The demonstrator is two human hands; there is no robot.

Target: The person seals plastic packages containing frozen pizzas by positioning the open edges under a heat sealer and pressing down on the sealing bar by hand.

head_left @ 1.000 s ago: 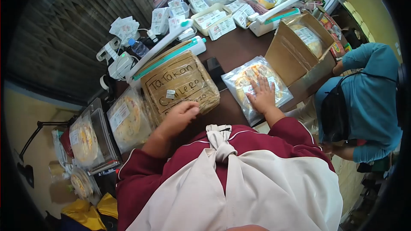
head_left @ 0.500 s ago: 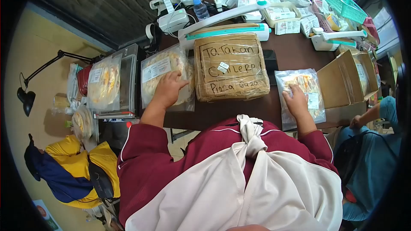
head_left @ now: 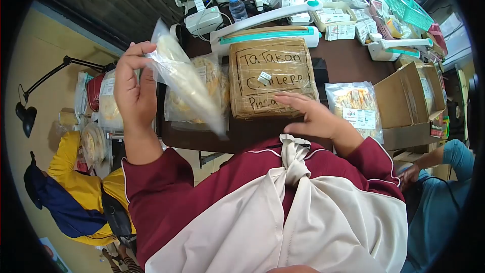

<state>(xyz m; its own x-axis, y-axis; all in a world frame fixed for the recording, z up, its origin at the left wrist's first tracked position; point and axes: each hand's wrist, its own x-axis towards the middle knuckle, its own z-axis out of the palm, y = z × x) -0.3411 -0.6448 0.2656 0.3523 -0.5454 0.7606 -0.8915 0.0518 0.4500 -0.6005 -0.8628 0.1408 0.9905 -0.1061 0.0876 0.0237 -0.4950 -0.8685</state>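
The left hand (head_left: 135,88) pinches a clear plastic pouch of flat pale food (head_left: 184,83) by its top corner, lifted edge-on above the stack of similar sealed packs (head_left: 199,103), probably to keep it clear of them. The right hand (head_left: 312,117) hovers open, fingers spread, holding nothing, over the near edge of the brown taped parcel with handwriting (head_left: 271,77). What exactly the pouch contains is blurred, and the parcel's lowest line of writing is partly covered.
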